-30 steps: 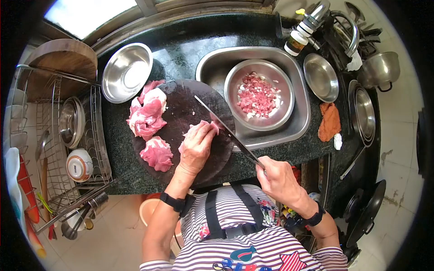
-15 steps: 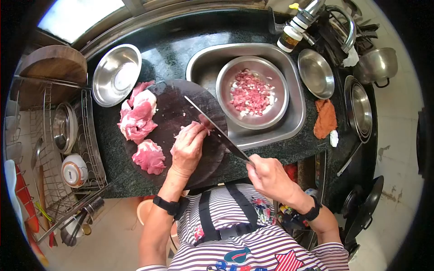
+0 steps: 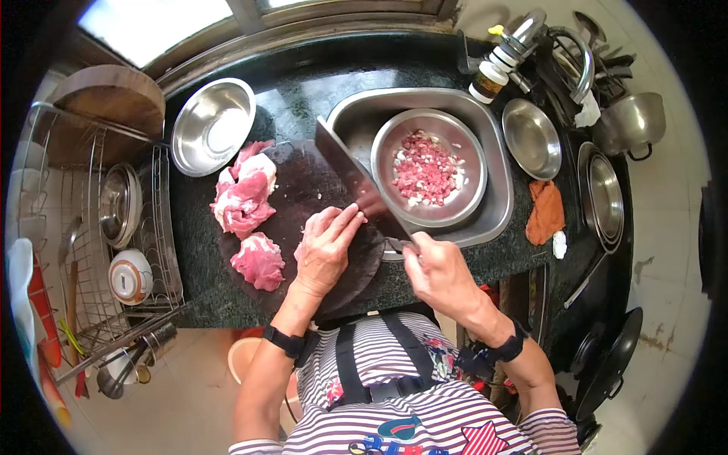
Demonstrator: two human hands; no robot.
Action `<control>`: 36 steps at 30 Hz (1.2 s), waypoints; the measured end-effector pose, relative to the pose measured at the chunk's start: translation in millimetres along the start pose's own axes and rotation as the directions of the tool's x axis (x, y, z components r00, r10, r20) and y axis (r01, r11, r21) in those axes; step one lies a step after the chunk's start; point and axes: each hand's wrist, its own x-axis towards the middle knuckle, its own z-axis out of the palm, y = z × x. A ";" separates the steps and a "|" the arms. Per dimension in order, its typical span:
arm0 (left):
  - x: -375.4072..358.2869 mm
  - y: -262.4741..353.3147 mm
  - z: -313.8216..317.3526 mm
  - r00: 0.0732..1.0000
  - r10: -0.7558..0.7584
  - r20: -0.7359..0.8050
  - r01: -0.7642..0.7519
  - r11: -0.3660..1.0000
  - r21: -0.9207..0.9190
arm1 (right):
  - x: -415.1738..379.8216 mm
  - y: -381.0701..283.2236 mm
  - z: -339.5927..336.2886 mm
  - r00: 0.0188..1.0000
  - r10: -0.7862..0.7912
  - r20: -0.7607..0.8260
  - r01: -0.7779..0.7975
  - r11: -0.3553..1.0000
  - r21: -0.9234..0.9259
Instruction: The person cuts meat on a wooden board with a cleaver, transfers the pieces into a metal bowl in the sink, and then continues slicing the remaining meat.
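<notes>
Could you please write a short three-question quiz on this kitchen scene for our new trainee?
1. True or false: the right hand grips the cleaver by its handle.
2. What does the left hand press on? A) the empty steel bowl B) a piece of meat on the round cutting board C) the orange cloth
3. Fill in: the bowl of diced meat sits inside the ____.

Key:
1. True.
2. B; the piece lies under the palm on the round cutting board, mostly hidden.
3. Sink.
</notes>
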 end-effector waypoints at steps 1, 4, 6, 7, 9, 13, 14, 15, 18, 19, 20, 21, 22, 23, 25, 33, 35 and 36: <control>0.9 0.8 -1.0 0.999 0.002 0.043 -0.003 1.000 0.009 | 0.1 -2.3 -4.4 0.999 0.028 -0.025 -0.028 1.000 0.007; -0.5 1.7 -6.2 1.000 -0.011 -0.008 0.011 1.000 0.025 | 0.0 -0.6 -5.9 0.998 0.061 -0.006 -0.061 0.998 0.000; -2.0 7.2 -11.2 0.988 -0.081 -0.132 0.080 0.997 -0.006 | -1.1 -1.5 -5.7 0.998 0.070 -0.001 -0.070 0.998 0.003; -7.9 3.9 -10.3 0.976 -0.111 -0.190 0.106 0.994 -0.038 | -2.0 -2.7 -5.6 0.997 0.071 0.000 -0.071 0.997 0.002; -19.2 -0.7 -11.2 0.967 -0.176 -0.186 0.171 0.984 -0.039 | -3.9 -5.1 -4.0 0.998 0.066 0.006 -0.066 0.998 -0.007; -19.4 -4.7 -8.0 0.982 -0.110 -0.151 0.109 0.994 -0.011 | -8.1 -2.9 4.5 0.999 -0.008 0.038 0.010 0.998 -0.059; -16.5 -4.9 -6.8 0.984 -0.091 -0.153 0.090 0.996 -0.015 | -9.4 -3.4 6.4 0.999 -0.016 0.050 0.020 0.997 -0.070; -14.2 -4.6 -5.6 0.985 -0.075 -0.156 0.073 0.997 -0.019 | -11.4 -4.2 8.0 0.998 -0.025 0.065 0.030 0.996 -0.080; -11.4 -6.3 -5.9 0.985 -0.081 -0.152 0.075 0.996 -0.044 | -16.7 -7.7 10.3 0.996 -0.017 0.090 0.027 0.994 -0.104; -11.9 -6.8 -6.1 0.986 -0.086 -0.142 0.079 0.995 -0.054 | -18.5 -8.7 10.7 0.995 -0.015 0.098 0.026 0.993 -0.113; -12.0 -7.2 -5.9 0.986 -0.087 -0.142 0.080 0.995 -0.055 | -20.2 -8.9 11.1 0.995 -0.014 0.099 0.026 0.993 -0.113; -11.8 -7.5 -5.4 0.985 -0.093 -0.148 0.085 0.995 -0.058 | -21.9 -8.6 11.3 0.994 -0.014 0.108 0.027 0.993 -0.115; -11.9 -7.5 -4.8 0.983 -0.099 -0.153 0.090 0.994 -0.062 | -23.7 -8.7 11.8 0.993 -0.013 0.116 0.026 0.993 -0.116; -11.8 -7.1 -5.1 0.984 -0.098 -0.151 0.089 0.994 -0.065 | -25.9 -9.6 12.6 0.993 -0.009 0.116 0.023 0.993 -0.117; -9.7 -6.6 -6.5 0.985 -0.102 -0.139 0.093 0.993 -0.072 | -27.9 -11.1 14.4 0.988 0.047 0.147 -0.023 0.987 -0.161; -11.6 -8.3 -6.0 0.988 -0.101 -0.121 0.093 0.993 -0.072 | -2.3 -15.6 41.1 0.988 0.025 0.155 0.012 0.973 -0.232; -13.4 -7.1 -4.2 0.990 -0.082 -0.115 0.075 0.995 -0.065 | 13.9 -18.7 52.9 0.993 0.004 0.122 0.027 0.968 -0.249; -14.7 -7.3 -3.2 0.989 -0.083 -0.121 0.076 0.995 -0.063 | 21.3 -20.9 56.0 0.992 0.005 0.125 0.028 0.965 -0.259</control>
